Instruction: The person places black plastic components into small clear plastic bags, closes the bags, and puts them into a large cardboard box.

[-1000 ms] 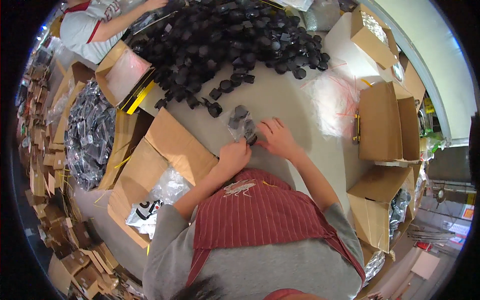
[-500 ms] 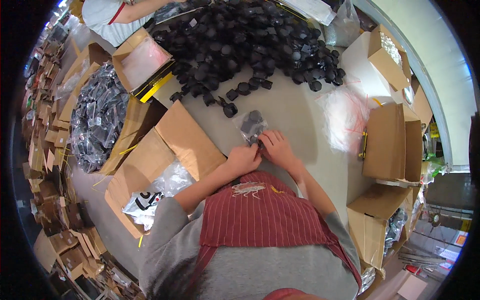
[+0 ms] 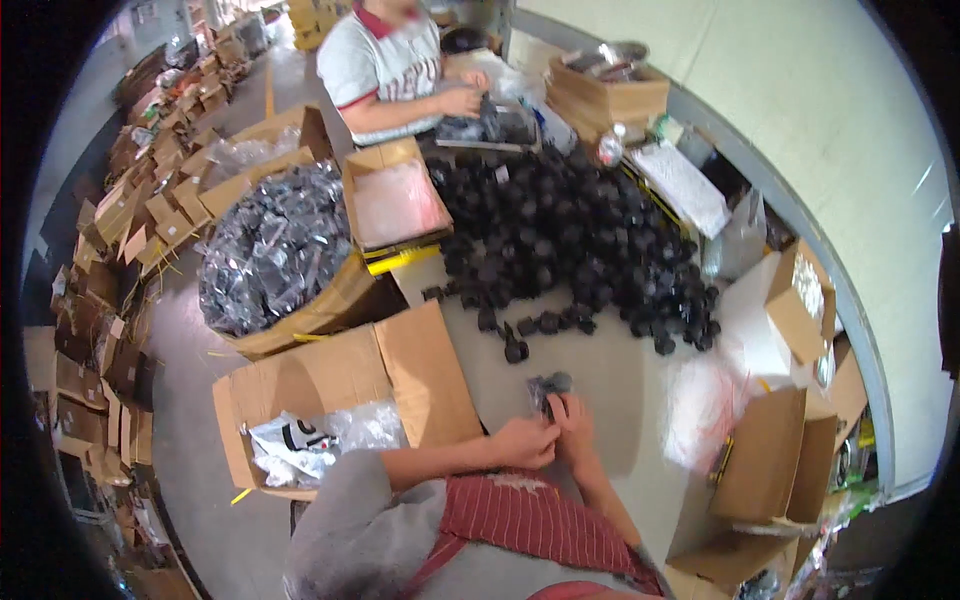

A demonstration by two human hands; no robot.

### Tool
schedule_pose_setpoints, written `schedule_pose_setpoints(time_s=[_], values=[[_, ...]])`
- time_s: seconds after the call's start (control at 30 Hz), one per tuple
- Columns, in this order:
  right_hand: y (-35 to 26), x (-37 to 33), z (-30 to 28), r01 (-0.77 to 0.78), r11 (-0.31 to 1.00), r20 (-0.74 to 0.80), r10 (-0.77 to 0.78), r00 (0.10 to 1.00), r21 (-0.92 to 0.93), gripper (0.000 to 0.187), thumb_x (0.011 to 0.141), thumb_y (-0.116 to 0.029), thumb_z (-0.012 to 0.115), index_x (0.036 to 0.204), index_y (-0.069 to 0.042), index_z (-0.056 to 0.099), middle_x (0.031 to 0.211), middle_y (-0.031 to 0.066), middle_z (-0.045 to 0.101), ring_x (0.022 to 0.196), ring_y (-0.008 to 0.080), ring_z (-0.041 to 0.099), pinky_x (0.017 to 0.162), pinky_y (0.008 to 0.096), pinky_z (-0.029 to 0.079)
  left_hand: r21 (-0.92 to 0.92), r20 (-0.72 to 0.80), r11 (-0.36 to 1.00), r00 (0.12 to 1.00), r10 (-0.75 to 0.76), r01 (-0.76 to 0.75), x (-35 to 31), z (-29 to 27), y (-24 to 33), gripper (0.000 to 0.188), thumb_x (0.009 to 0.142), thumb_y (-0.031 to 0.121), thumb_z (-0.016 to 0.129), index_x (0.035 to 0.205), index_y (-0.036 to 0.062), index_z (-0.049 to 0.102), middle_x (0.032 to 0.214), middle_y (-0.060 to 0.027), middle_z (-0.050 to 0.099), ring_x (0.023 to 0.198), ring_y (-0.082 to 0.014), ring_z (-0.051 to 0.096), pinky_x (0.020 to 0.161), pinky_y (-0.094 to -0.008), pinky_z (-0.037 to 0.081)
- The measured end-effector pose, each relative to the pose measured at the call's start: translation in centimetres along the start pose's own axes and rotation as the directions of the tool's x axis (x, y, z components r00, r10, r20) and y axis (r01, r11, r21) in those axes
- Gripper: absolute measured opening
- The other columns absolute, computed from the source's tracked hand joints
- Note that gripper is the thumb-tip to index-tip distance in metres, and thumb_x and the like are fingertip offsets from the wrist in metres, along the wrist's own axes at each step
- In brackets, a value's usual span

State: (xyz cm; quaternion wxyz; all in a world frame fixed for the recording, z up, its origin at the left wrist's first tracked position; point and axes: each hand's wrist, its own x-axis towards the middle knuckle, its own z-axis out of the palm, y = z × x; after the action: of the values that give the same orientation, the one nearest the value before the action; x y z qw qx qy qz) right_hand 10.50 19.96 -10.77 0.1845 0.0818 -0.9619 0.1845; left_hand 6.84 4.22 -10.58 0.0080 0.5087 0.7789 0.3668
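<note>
At the near side of the grey table, a small clear plastic bag with a black part inside (image 3: 549, 385) is between my hands. My left hand (image 3: 526, 443) is closed at the bag's near end, its fingertips meeting those of the other hand. My right hand (image 3: 574, 428) grips the bag from the right, fingers bent over its near edge. Ahead of them lies a large heap of small black plastic parts (image 3: 575, 240), with one loose black part (image 3: 516, 350) closest to the bag. The exact shape of the bagged part is blurred.
Left of me stands an open carton (image 3: 300, 385) with plastic bags inside. Beyond it is a big carton of bagged parts (image 3: 275, 250) and a box of clear bags (image 3: 400, 205). More clear bags (image 3: 705, 410) lie right, near cartons (image 3: 765, 450). A co-worker (image 3: 385, 75) handles parts opposite.
My view has tilted upward and turned, bringing the co-worker and the far end of the table into sight. Both hands stay closed on the bag.
</note>
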Motion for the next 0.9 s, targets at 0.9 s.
schedule_pose_setpoints(time_s=[0.9], values=[[-5.4, 1.1, -13.3, 0.087, 0.992, -0.029, -0.084, 0.996, 0.093, 0.012, 0.072, -0.007, 0.065, 0.084, -0.01, 0.065, 0.103, 0.005, 0.065, 0.099, 0.0226, 0.06, 0.093, 0.0434, 0.042, 0.011, -0.008, 0.919, 0.919, -0.393, 0.393, 3.7, -10.7, 4.1, 0.017, 0.079, 0.021, 0.06, 0.088, 0.0066, 0.056, 0.072, -0.0154, 0.064, 0.069, -0.0375, 0.063, 0.061, -0.0494, 0.05]])
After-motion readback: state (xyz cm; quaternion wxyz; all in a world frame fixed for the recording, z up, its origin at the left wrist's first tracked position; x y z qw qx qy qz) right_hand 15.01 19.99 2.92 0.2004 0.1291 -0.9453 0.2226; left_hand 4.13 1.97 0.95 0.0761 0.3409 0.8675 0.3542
